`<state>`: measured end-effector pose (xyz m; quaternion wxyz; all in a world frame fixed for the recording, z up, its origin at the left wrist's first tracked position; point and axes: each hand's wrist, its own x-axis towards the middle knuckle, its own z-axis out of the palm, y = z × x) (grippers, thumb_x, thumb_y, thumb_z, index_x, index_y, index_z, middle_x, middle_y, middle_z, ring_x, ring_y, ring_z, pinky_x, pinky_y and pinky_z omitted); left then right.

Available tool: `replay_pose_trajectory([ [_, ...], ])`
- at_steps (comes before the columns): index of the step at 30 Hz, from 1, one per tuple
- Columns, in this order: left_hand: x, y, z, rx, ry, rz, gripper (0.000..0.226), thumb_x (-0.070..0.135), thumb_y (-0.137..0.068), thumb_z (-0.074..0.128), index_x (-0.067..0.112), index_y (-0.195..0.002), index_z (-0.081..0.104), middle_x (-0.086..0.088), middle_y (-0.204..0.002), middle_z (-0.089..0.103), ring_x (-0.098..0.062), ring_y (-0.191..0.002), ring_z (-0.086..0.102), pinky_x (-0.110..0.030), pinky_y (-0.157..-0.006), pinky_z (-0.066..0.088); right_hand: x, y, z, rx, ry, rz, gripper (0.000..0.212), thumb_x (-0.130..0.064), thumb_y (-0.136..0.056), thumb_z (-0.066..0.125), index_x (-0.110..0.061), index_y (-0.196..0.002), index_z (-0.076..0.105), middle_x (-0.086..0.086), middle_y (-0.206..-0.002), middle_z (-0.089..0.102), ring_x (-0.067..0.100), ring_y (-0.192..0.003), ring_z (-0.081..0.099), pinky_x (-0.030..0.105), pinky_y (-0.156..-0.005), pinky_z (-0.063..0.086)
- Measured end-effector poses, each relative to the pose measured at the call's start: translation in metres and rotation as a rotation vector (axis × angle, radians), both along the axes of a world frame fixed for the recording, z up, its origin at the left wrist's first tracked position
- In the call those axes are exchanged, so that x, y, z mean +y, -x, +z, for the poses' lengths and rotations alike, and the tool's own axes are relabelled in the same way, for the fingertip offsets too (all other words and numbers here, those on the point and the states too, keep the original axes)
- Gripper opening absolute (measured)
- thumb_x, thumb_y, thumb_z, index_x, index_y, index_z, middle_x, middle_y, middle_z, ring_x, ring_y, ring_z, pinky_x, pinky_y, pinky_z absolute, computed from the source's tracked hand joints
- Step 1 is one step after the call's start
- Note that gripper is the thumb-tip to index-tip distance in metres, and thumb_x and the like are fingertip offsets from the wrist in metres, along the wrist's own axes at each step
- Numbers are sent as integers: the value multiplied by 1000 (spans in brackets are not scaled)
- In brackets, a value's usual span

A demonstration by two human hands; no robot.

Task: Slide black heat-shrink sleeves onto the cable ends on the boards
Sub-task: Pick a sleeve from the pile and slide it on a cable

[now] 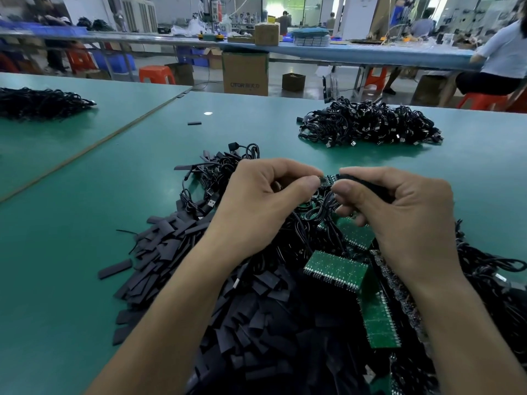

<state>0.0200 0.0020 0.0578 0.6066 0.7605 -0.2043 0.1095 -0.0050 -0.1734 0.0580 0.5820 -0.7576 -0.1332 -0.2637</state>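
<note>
Over the black heat-shrink sleeve heap (228,309), my left hand (265,201) pinches a small green circuit board (330,179); my right hand (399,220) grips one black sleeve (360,181) touching it.

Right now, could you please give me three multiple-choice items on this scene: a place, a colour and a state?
1. Where is the heap of loose sleeves? A) on the table beside the left forearm B) on a stool C) in a carton
2. What colour are the panel boards? A) red B) green C) white
3. What is the right hand doing? A) lying flat B) lifting a carton C) gripping a black sleeve at the small board the left hand pinches
Answers: 1 A, the heap spreads by that forearm; 2 B, their faces are green; 3 C, its fingers curl round the sleeve.
</note>
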Motion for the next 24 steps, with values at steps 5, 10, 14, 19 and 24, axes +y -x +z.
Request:
replay_pose_trajectory([
  [5, 0, 0, 0, -6, 8, 16, 10, 21, -92, 71, 27, -93, 78, 9, -65, 63, -5, -57, 45, -16, -54, 39, -1, 0, -1, -21, 1, 7, 20, -47, -73, 74, -33, -88, 74, -12, -73, 75, 10, -60, 72, 15, -52, 51],
  [10, 0, 1, 1, -20, 46, 39, 9, 21, -92, 72, 27, -92, 78, -5, -70, 69, -8, -58, 48, -19, -55, 42, 0, 1, -2, -41, -15, -20, 24, -47, -72, 75, -33, -91, 74, -16, -77, 75, 8, -61, 72, 14, -51, 51],
  [14, -1, 2, 0, -15, 40, 17, 8, 22, -91, 73, 27, -93, 78, 1, -73, 72, -6, -63, 57, -15, -59, 46, 3, 2, -1, -64, -4, -31, 24, -46, -74, 76, -33, -94, 73, -18, -81, 75, 7, -61, 72, 14, -50, 51],
  [19, 0, 0, -2, -33, 18, -19, 11, 22, -92, 72, 31, -94, 77, 5, -75, 73, -18, -66, 61, -16, -60, 49, 2, 1, -2, -73, 12, -70, 25, -47, -73, 75, -35, -94, 72, -19, -82, 75, 7, -61, 72, 14, -51, 51],
  [24, 5, -3, -3, -39, -10, -73, 11, 22, -93, 70, 29, -96, 77, 14, -66, 65, 0, -58, 49, -11, -56, 40, 1, 1, -2, -64, 41, -48, 29, -51, -72, 74, -37, -97, 72, -20, -81, 75, 9, -59, 71, 11, -55, 50],
])
